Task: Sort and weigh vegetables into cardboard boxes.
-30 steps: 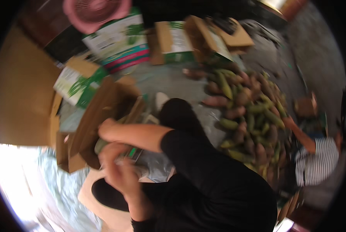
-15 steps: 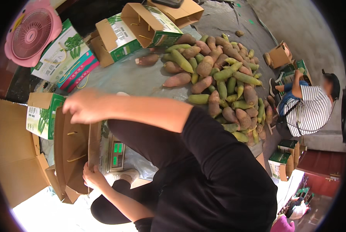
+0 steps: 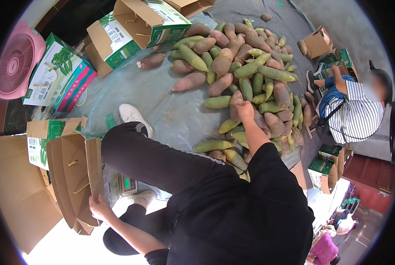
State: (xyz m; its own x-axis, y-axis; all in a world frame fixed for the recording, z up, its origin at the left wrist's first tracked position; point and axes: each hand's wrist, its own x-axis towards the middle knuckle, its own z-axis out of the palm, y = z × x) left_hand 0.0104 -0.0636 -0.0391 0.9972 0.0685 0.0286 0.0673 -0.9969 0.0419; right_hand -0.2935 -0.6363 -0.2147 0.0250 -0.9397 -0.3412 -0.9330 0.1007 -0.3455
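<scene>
My left hand [image 3: 98, 206] grips the lower edge of an open brown cardboard box [image 3: 71, 176] at the lower left. My right arm stretches forward over my dark trouser leg [image 3: 153, 157]. My right hand [image 3: 245, 110] lies on a big pile of long green and purple-brown vegetables [image 3: 250, 75]. Its fingers curl around a brownish piece [image 3: 235, 100] near the middle of the pile. The pile rests on a grey plastic sheet [image 3: 135, 92].
A small scale with a green display [image 3: 127, 183] sits beside the held box. Green-and-white cartons [image 3: 135, 24] stand open at the top. A pink fan [image 3: 14, 59] is at the far left. Another person in a striped shirt [image 3: 358, 117] crouches at the right among small boxes [image 3: 317, 42].
My right hand left the cardboard box at the left and reached out to the vegetable pile. My left hand stayed on the box's lower edge. The view shifted slightly.
</scene>
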